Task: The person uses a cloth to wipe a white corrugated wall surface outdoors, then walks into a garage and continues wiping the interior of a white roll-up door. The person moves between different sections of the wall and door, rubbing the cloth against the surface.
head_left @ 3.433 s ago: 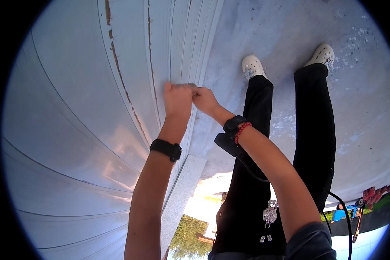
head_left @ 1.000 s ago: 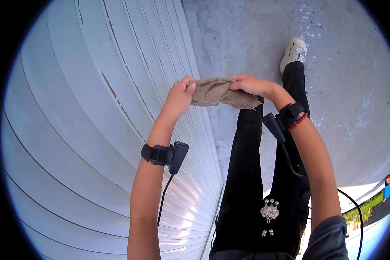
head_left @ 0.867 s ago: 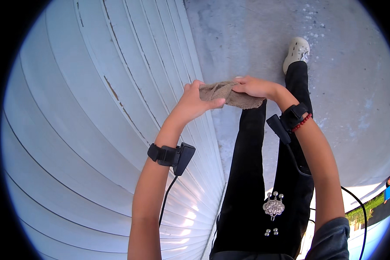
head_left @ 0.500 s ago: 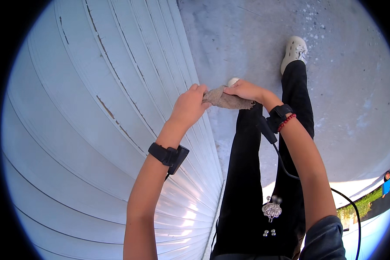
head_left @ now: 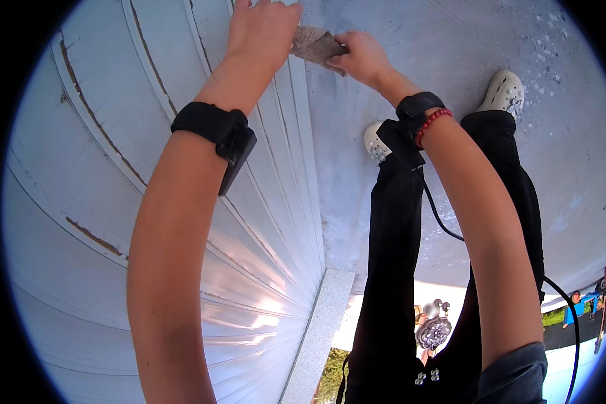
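Observation:
A grey-brown cloth (head_left: 316, 46) is stretched between my two hands beside the pale panelled surface (head_left: 249, 222). My left hand (head_left: 261, 32) is closed around the cloth's left end, close to the panels; some of its fingers are cut off by the top edge of the picture. Pinching the other end, my right hand (head_left: 363, 59) has its thumb and fingers closed on the fabric. Both wrists carry black strapped devices, and a red bead bracelet (head_left: 432, 125) circles the right one.
Cracked, peeling seams run along the panels on the left. Concrete floor (head_left: 424, 40) lies under my white clogs (head_left: 503, 93) and black trousers. A black cable (head_left: 564, 296) trails by my right arm. A shiny bead ornament (head_left: 433, 331) hangs low at my front. Far right stands a blue object (head_left: 576, 311).
Both hands have moved up and left in the picture with the cloth still held between them. The view has shifted, so a pale stone ledge at the panels' foot now shows.

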`<act>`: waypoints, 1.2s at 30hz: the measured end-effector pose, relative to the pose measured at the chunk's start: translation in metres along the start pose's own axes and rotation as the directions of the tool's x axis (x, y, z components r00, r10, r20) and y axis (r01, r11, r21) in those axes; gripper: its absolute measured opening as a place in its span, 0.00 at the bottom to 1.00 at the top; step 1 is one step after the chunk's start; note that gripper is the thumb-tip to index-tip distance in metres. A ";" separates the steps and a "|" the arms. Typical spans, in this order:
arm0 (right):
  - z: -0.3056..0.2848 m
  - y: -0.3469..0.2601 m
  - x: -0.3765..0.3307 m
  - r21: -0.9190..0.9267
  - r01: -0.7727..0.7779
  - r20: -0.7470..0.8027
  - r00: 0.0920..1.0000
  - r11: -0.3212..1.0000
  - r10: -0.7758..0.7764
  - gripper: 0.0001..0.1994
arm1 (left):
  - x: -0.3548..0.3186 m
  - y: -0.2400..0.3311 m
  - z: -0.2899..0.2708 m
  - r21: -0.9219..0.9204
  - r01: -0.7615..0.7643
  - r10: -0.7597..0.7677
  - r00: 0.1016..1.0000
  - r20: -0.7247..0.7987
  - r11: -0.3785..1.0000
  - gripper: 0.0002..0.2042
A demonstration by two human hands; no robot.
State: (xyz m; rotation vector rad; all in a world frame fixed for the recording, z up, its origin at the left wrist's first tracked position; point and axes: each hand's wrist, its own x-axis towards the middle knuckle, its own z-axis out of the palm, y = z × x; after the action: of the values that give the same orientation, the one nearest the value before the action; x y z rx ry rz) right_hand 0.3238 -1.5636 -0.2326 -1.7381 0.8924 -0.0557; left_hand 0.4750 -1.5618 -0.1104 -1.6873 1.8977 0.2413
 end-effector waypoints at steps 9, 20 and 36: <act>0.080 -0.009 0.089 0.008 0.189 -0.582 0.799 0.982 -0.149 0.10 | 0.019 -0.001 0.055 0.363 0.175 -0.129 0.981 -0.147 0.915 0.05; 0.171 -0.026 -0.003 0.330 -0.072 -0.349 0.917 0.941 0.192 0.11 | -0.089 0.061 0.121 -0.089 0.276 -0.290 0.909 -0.298 0.957 0.02; 0.201 -0.049 -0.221 0.060 -0.369 0.615 0.745 0.927 0.257 0.07 | -0.269 0.151 0.088 -0.220 0.185 -0.089 0.919 0.384 0.958 0.04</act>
State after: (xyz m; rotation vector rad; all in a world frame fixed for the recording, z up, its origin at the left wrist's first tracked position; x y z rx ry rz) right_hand 0.2844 -1.2677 -0.1808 -1.2862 0.6616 0.6002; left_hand 0.3648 -1.2625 -0.0759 -1.7804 1.5084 0.7198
